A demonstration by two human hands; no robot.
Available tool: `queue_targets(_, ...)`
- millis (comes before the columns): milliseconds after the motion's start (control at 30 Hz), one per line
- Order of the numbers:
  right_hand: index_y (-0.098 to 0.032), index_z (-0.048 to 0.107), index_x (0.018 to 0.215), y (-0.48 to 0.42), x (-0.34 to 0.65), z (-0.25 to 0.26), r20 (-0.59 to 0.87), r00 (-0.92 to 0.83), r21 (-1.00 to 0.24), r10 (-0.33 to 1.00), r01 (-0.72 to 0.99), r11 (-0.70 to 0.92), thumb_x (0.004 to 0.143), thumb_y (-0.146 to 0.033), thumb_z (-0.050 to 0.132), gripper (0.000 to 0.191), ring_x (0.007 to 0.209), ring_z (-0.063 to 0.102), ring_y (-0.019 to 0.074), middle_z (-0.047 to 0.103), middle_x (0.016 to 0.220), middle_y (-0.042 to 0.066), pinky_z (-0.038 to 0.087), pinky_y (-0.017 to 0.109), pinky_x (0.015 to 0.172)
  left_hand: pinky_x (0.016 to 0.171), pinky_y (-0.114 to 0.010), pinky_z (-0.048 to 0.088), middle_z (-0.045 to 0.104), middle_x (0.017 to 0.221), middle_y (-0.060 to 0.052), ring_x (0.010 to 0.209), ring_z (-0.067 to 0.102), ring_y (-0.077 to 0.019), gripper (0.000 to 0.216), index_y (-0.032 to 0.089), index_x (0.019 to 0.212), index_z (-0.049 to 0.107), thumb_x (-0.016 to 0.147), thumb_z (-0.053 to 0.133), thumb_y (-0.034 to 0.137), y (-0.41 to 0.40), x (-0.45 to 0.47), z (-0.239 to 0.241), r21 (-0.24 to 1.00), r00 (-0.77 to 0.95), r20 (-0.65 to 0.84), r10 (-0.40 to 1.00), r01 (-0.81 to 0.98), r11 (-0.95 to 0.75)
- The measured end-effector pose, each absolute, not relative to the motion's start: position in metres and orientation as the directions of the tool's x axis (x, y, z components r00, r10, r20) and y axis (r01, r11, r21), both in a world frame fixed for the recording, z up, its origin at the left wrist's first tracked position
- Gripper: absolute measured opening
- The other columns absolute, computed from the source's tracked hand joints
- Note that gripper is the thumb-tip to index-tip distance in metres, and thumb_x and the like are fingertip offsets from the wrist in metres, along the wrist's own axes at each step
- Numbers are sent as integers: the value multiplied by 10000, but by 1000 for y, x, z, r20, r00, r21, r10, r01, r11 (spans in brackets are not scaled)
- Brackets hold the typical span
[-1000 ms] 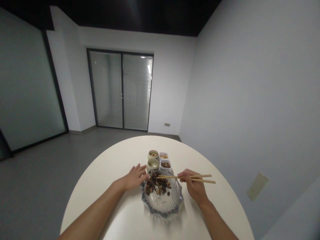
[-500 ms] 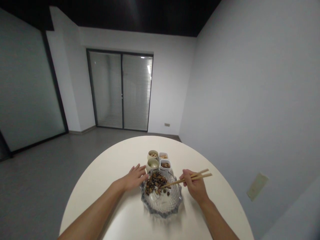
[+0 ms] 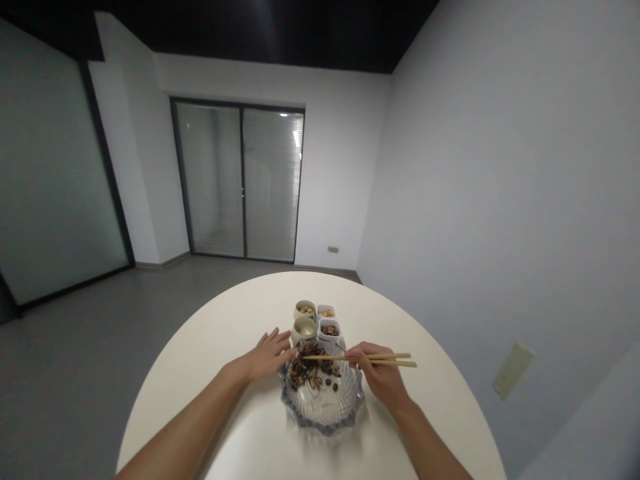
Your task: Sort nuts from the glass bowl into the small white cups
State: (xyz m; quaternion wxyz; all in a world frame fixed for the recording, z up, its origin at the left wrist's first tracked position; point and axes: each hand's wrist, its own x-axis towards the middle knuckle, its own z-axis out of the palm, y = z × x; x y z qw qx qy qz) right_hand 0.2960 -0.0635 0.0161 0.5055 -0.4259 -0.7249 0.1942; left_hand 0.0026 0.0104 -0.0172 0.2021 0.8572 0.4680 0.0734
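Head view, one round off-white worktop (image 3: 225,333) with a curved far edge, standing in a bare room.

Item 1: clear cut-glass bowl with a scalloped rim (image 3: 324,408), set near the middle of the worktop, toward the near edge. Its far half holds a heap of dark brown mixed nuts and seeds (image 3: 310,371); the near half shows bare glass.

Item 2: pair of light wooden chopsticks (image 3: 357,359), lying almost level across the far rim of the bowl, tips over the heap at its far side, butt ends pointing toward the right edge of the worktop. Whether the tips pinch a piece cannot be told at this size.

Item 3: right hand (image 3: 376,375), at the right rim of the bowl, its grip closed around the chopsticks near their middle.

Item 4: left hand (image 3: 269,355), palm down on the worktop just beside the left rim of the bowl, fingers spread and loose, grip wide, holding nothing; fingertips reach toward the rim and the nearest cup.

Item 5: four small containers in a tight block just beyond the far rim of the bowl: two round pale ceramic cups (image 3: 305,319) on the left, two square white dishes (image 3: 329,322) on the right. Three show light or brown pieces inside; the nearer round cup's contents cannot be made out.
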Motion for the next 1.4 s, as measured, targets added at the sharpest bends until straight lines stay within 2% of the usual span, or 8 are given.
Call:
queue_targets(333,-185,732,657,-62,300,15,594,-55,-710,803,433,555,934,-564,505,522,514,593,158,632,531,31,444,238,488,1144,-612,76,221,1606,-34,1467,77,-371,560,327,1463,442,1035,226,615,12,1,-22,420,558,-50,828,764,-490)
queue_targets(500,-178,700,602,-61,300,14,576,-71,-725,814,415,550,934,-589,483,571,467,564,147,594,486,24,434,235,463,1150,-600,81,227,1603,-68,1466,80,-374,597,283,1449,468,1032,214,628,12,1,-22,405,557,-56,828,771,-491)
queue_targets(700,-187,724,664,-63,300,16,610,-7,-726,792,393,563,928,-570,514,510,510,597,163,635,523,30,454,245,492,1145,-610,76,225,1602,-71,1467,76,-372,598,282,1437,481,1032,212,630,14,0,-24,419,565,-40,824,758,-500)
queue_targets(1067,-191,744,694,-65,296,16,572,-91,-734,815,388,558,935,-509,544,447,531,617,167,662,548,28,462,248,520,1152,-593,76,225,1604,-51,1468,77,-364,578,302,1456,454,1033,221,621,12,0,-21,425,559,-46,828,761,-490)
queue_targets(1233,-188,746,686,-64,296,16,576,-98,-738,812,365,567,935,-484,556,431,524,617,164,662,544,28,462,245,517,1153,-586,75,233,1601,-65,1469,83,-359,575,271,1422,497,1041,220,600,10,1,-17,399,554,-58,830,775,-490)
queue_targets(1400,-183,755,694,-64,294,17,563,-121,-739,817,369,564,936,-476,557,429,529,626,168,676,557,34,467,247,519,1154,-586,71,220,1606,-60,1469,71,-360,589,288,1465,445,1037,207,615,9,1,-15,407,556,-66,829,773,-486)
